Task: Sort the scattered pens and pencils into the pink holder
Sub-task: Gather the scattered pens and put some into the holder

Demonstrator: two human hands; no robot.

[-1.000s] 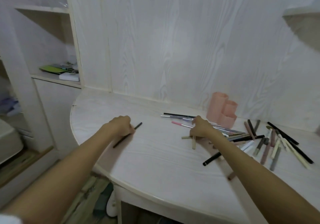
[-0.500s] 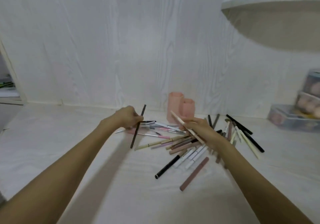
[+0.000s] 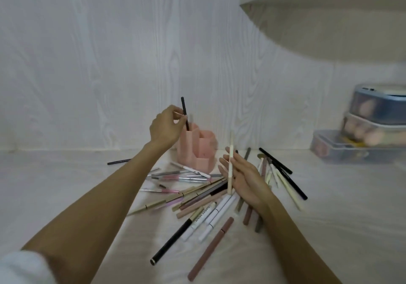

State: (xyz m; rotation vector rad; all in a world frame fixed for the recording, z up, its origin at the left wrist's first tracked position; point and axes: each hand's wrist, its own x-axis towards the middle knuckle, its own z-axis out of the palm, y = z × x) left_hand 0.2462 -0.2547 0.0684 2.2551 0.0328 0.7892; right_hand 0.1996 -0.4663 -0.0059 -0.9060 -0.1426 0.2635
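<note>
The pink holder stands on the white table near the back wall. My left hand is just left of its top, pinching a thin black pencil held nearly upright, its lower end dipping into the holder's tall left compartment. My right hand hovers right of the holder and grips a cream pencil upright. Several pens and pencils lie scattered on the table in front of and to the right of the holder.
Stacked clear plastic boxes sit at the back right. A rounded white shelf overhangs the upper right. One black pencil lies apart at the left. A pink pen and a black pen lie nearest me.
The view swung right toward the holder. My left hand lifted the black pencil from the table to the holder's top. My right hand picked up the cream pencil and turned it upright.
</note>
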